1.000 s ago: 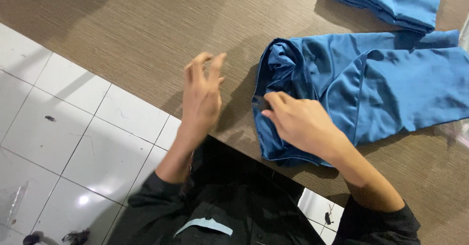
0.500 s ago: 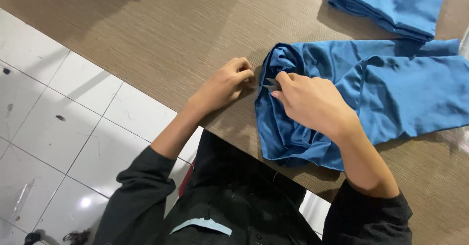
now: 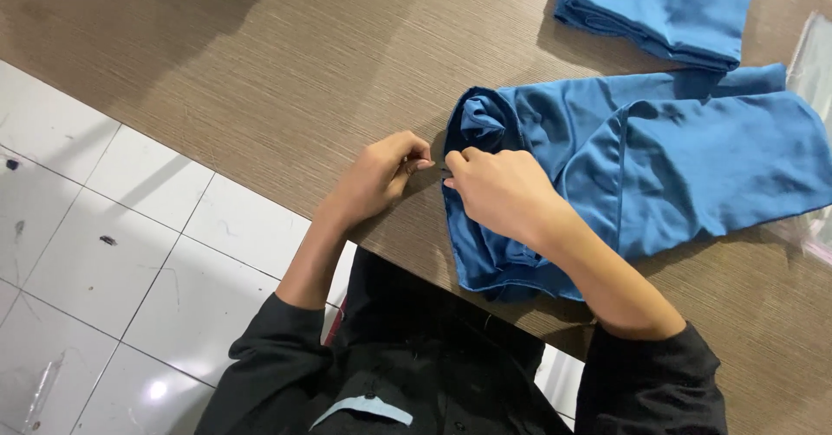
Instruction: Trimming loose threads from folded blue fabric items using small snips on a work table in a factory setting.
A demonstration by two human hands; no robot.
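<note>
Pinching at the bunched edge of a blue garment (image 3: 641, 166), both hands meet at the desk's (image 3: 260, 80) centre: right hand (image 3: 498, 194) gripping fabric, left hand (image 3: 381, 175) curled shut beside it. Soft, light cloth, probably best held at the hem. A folded blue stack (image 3: 667, 6) sits at one o'clock.

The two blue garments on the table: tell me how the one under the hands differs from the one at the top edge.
The spread garment lies open and bunched at its near end, while the folded garment is a neat flat stack. The right hand rests on the spread garment's edge and the left hand pinches beside it; nothing touches the folded garment. Both are the same blue cloth.
</note>
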